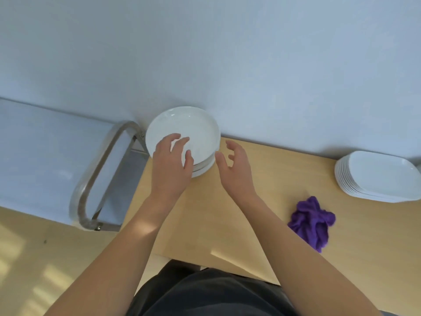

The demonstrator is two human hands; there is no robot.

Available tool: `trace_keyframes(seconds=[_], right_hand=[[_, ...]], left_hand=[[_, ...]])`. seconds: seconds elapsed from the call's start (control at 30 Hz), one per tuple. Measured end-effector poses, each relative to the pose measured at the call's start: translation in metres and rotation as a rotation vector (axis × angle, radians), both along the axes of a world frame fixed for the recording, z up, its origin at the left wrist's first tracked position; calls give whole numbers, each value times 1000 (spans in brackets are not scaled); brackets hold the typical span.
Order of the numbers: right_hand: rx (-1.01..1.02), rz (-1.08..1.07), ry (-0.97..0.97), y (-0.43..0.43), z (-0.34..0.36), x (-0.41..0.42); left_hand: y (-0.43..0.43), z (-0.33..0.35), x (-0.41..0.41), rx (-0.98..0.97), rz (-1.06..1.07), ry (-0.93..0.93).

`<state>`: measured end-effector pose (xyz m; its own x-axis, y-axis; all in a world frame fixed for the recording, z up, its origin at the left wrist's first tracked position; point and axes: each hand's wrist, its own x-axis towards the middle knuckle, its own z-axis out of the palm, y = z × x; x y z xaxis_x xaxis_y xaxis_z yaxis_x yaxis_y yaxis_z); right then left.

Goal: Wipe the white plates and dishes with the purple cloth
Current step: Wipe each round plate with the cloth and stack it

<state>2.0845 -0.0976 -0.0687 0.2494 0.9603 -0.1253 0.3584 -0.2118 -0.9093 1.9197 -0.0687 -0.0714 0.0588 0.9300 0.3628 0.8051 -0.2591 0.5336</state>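
The pale wooden bench (227, 224) stands against a white wall. At its far right edge sits a stack of glossy white rounded-rectangular dishes (382, 176). At the far left corner is a shorter stack of round white plates (196, 126). The left hand (170, 163) spreads loosely over the top plate, and the right hand (237, 169) is wide beside the stack, holding nothing. A crumpled purple cloth (313, 222) lies between the stacks, nearer the person.
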Motion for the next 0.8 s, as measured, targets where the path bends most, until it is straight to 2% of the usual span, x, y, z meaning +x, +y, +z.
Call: trace_keyframes(seconds=[0.23, 0.47, 0.6, 0.8], right_hand=[[-87, -190, 92, 39, -6, -41], [-155, -235, 150, 64, -7, -48], [-167, -268, 203, 68, -10, -50], [-177, -280, 206, 64, -14, -47]], left_hand=[[45, -10, -56, -249, 53, -22], [76, -28, -71, -563, 31, -348], [76, -32, -70, -573, 14, -457], [72, -31, -67, -548, 4, -433]])
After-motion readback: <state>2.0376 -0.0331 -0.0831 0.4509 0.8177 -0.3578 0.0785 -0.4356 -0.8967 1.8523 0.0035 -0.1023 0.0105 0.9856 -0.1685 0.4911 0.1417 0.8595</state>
